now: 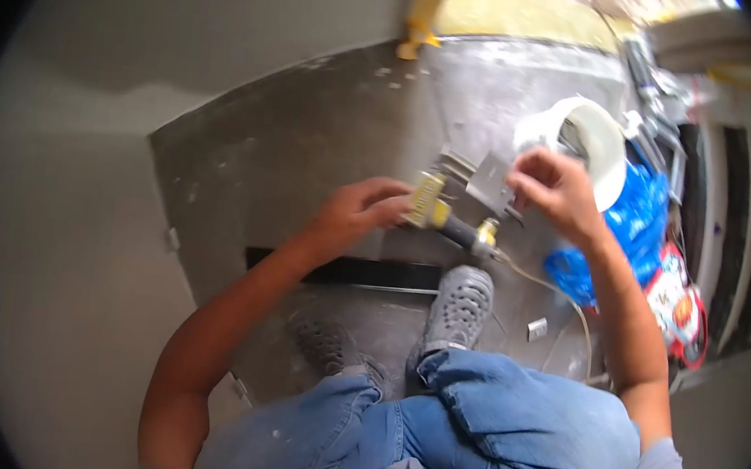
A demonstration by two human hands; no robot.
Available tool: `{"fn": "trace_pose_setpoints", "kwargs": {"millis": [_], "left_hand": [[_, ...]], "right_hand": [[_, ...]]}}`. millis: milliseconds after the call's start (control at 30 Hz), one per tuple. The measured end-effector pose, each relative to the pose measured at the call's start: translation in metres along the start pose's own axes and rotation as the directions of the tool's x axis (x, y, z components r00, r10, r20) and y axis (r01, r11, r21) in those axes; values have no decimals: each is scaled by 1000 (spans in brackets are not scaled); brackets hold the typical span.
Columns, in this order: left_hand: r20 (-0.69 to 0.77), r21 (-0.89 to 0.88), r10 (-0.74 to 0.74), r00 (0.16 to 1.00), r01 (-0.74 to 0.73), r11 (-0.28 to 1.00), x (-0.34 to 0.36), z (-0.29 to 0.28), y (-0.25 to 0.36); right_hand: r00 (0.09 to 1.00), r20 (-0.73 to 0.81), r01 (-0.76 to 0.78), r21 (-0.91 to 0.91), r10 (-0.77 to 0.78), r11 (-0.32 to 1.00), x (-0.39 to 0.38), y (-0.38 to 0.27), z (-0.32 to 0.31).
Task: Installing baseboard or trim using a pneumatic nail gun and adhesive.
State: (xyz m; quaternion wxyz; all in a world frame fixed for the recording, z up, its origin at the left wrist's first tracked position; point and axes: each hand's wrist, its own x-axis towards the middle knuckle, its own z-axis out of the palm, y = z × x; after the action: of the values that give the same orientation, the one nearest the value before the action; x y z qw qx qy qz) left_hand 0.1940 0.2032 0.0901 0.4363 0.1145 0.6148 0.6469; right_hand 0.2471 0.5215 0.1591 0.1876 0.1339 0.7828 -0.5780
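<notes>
A yellow and black air nailer [430,204] is held above the floor in front of my knees. My left hand [352,216] is closed on its yellow head, thumb and fingers at its left side. A pale air hose [543,281] runs from the fitting at the end of the dark grip and curves down to the right. Beyond the grip is a flat grey metal plate [491,183], which looks like part of the nailer. My right hand [558,191] is at the plate's right edge with curled, pinched fingers. What lies between them, if anything, is too small to make out.
A white bucket [611,154] and a blue plastic bag [640,227] stand to the right, beside a red-and-white bag [672,301]. A black strip [344,271] lies by my shoes. A small white piece [537,329] is on the floor. Grey walls [65,229] close in on the left.
</notes>
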Motion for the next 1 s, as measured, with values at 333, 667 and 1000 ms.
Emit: {"fn": "trace_pose_setpoints", "kwargs": {"millis": [333, 667, 1000], "left_hand": [[-148, -48, -17, 989, 10, 999, -42, -38, -37], [-706, 531, 291, 646, 211, 820, -20, -216, -70], [-788, 590, 470, 399, 268, 762, 54, -272, -59]], "right_hand": [[941, 246, 287, -215, -233, 933, 30, -2, 140], [934, 307, 302, -413, -181, 859, 17, 17, 115], [928, 365, 210, -671, 70, 711, -58, 35, 47]]}}
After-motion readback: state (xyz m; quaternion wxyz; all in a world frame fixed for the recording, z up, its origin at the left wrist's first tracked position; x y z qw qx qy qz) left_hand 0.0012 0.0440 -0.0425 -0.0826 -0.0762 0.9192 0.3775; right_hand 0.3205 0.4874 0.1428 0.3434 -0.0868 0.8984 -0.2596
